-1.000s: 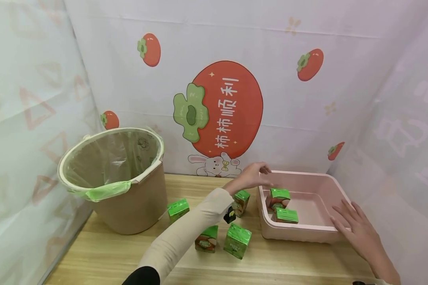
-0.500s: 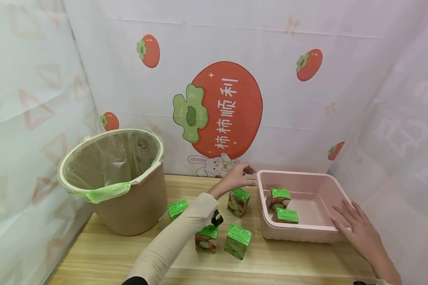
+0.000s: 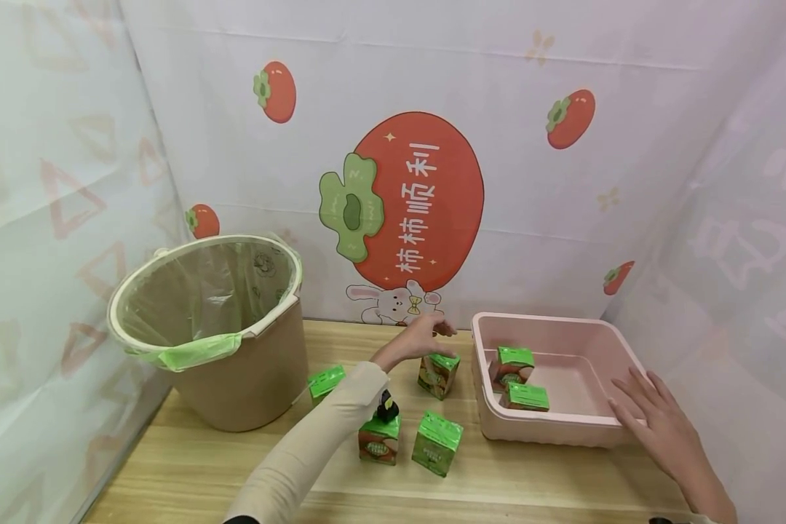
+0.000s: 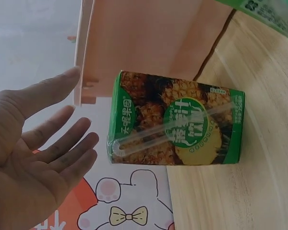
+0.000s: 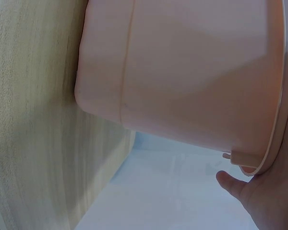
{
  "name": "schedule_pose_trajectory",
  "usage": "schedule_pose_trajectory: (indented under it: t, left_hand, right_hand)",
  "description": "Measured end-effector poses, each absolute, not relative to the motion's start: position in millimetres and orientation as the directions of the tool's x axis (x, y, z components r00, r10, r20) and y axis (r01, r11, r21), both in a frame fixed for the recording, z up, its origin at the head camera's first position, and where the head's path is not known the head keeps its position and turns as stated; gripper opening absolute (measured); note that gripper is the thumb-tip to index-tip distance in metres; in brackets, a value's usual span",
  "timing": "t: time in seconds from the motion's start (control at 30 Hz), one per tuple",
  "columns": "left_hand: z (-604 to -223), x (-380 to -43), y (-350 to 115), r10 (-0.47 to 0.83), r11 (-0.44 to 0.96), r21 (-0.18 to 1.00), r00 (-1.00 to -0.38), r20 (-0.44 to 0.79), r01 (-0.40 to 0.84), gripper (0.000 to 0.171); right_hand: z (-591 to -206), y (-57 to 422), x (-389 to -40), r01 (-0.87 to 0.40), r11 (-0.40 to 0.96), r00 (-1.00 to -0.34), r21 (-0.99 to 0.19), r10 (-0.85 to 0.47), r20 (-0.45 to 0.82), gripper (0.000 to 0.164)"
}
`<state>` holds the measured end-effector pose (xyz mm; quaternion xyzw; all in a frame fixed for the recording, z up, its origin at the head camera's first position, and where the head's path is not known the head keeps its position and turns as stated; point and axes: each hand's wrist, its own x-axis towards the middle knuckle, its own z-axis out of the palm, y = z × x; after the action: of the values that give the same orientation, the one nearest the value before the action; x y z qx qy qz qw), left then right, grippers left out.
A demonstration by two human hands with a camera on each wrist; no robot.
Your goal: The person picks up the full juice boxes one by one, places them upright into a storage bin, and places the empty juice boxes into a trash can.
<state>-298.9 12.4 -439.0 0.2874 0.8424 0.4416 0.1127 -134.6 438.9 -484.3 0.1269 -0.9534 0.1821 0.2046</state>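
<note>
My left hand (image 3: 422,339) hovers over a green-topped juice carton (image 3: 437,378), its fingers apart from it. The left wrist view shows pineapples and a straw on this carton's side (image 4: 177,120), with the thumb and loosely bent fingers of the hand (image 4: 43,148) just short of the top. My right hand (image 3: 658,422) rests at the right front corner of a pink plastic bin (image 3: 553,423), fingers spread over the rim. In the right wrist view, the hand (image 5: 273,191) lies against the rim of the bin (image 5: 192,76). Two cartons (image 3: 514,364) stand inside the bin.
On the wooden table (image 3: 498,480) stand more cartons: one front centre (image 3: 437,444), one beside it (image 3: 378,440) and one partly behind my left sleeve (image 3: 326,382). A brown bucket (image 3: 249,386) with a green-edged liner bag stands left. Printed cloth walls (image 3: 530,218) enclose the table.
My left hand has moved left from above the bin's left rim to over the pineapple juice carton. The right hand stays on the bin, and the cartons have not moved.
</note>
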Motion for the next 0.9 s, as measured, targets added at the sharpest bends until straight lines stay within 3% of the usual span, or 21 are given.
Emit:
schedule_pose_trajectory:
  t: [0.4,0.67,0.9]
  left_hand:
    - [-443,-304,2,0.648,0.467,0.783,-0.761,0.012,0.411,0.036]
    - [-446,-306,1,0.655,0.54,0.756,-0.749,-0.101,0.37,0.039]
    - [-449,-307,4,0.667,0.554,0.728,-0.739,-0.098,0.403,0.039]
  right_hand:
    - [-483,439,-134,-0.314,0.896,-0.888,-0.313,-0.161,0.431,0.043]
    - [-485,440,-136,-0.315,0.895,-0.892,-0.317,-0.165,0.421,0.045]
    - [-486,441,-136,-0.344,0.893,-0.871,-0.29,-0.188,0.455,0.043]
